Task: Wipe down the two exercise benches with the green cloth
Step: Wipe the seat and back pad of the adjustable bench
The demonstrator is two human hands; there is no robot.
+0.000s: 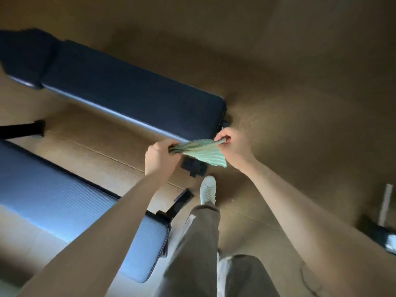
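Observation:
A ribbed green cloth (200, 152) is stretched in the air between both hands, one corner hanging down. My left hand (159, 158) grips its left end and my right hand (234, 146) pinches its right end. The cloth hangs just off the near end of the far bench (120, 88), a dark blue padded bench running from upper left to centre. A second bench (53, 202), lighter blue in the glare, lies at lower left under my left forearm.
Brown floor (300, 93) spreads around both benches. Black bench feet (194, 166) and a black strut (182, 199) sit near my white shoe (207, 189). Another black foot (23, 128) shows at left. A dark base with a pale upright (383, 224) stands at right.

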